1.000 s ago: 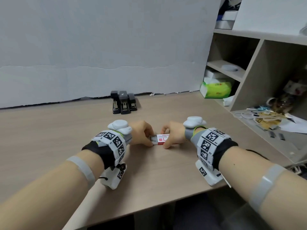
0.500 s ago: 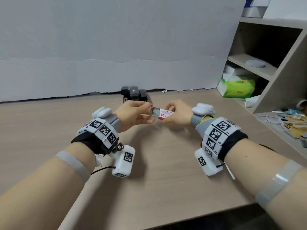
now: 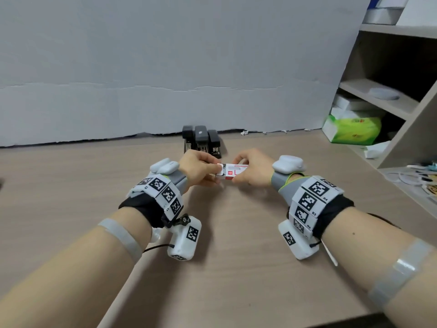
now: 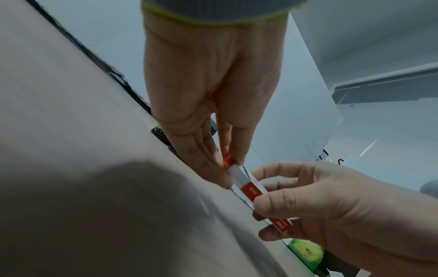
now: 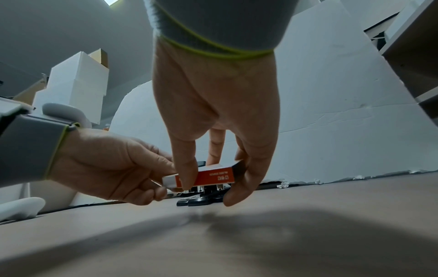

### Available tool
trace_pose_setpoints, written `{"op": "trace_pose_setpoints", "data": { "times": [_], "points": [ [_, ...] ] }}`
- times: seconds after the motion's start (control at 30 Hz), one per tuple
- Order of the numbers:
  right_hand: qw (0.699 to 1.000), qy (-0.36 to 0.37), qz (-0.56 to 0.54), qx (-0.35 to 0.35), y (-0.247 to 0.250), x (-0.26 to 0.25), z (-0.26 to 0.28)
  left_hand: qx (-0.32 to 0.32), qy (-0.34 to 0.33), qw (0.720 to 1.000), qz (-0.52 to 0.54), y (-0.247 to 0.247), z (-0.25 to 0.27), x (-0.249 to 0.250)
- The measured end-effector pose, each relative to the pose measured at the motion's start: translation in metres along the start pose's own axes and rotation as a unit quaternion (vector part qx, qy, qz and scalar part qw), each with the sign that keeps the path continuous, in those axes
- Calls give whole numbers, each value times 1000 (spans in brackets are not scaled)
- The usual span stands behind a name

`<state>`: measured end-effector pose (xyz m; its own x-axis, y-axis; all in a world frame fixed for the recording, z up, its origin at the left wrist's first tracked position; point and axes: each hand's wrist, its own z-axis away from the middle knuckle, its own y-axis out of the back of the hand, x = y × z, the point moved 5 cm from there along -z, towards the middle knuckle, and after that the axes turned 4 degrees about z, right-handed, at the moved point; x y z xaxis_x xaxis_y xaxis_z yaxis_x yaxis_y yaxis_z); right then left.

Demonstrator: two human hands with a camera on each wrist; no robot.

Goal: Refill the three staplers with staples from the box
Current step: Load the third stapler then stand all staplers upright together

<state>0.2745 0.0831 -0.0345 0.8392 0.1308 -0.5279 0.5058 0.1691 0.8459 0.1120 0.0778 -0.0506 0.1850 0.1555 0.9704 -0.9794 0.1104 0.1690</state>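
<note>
I hold a small red and white staple box (image 3: 236, 172) (image 4: 239, 176) (image 5: 215, 177) in the air a little above the wooden table (image 3: 71, 185), between both hands. My left hand (image 3: 214, 172) (image 4: 231, 168) pinches its left end, where a white flap or inner end shows. My right hand (image 3: 237, 176) (image 5: 209, 185) grips the box body with thumb and fingers. Three black staplers (image 3: 201, 138) (image 5: 201, 199) stand side by side just behind the box, against the white board. The inside of the box is hidden.
A white foam board (image 3: 165, 91) closes off the back of the table. A shelf unit (image 3: 402, 110) stands at the right with a green tissue pack (image 3: 354, 130) at its foot and loose clutter (image 3: 421, 178) on a lower ledge.
Both hands lifted the box off the table and carried it away from me, up close to the staplers. Since half a second ago the hands have barely moved.
</note>
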Motion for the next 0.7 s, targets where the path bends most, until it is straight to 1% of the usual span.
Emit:
{"op": "trace_pose_setpoints", "data": {
  "times": [0.2, 0.33, 0.4, 0.53, 0.6, 0.7],
  "points": [
    [999, 22, -21, -22, -7, -11, -2, -22, 8, 999, 22, 5, 5, -1],
    [999, 25, -20, -22, -11, -13, -4, -19, 6, 1000, 11, 3, 7, -1],
    [1000, 22, -16, -15, -12, -13, -4, -7, 5, 1000, -7, 1, 5, -1],
    [1000, 11, -3, 3, -11, -13, -4, 37, -1, 998, -48, -5, 1, 1],
    [1000, -2, -10, 7, -10, -12, -4, 54, -4, 997, -55, -8, -1, 3],
    [1000, -12, -19, 16, -9, -13, -5, 60, 7, 997, -48, -10, -4, 5]
  ]
}}
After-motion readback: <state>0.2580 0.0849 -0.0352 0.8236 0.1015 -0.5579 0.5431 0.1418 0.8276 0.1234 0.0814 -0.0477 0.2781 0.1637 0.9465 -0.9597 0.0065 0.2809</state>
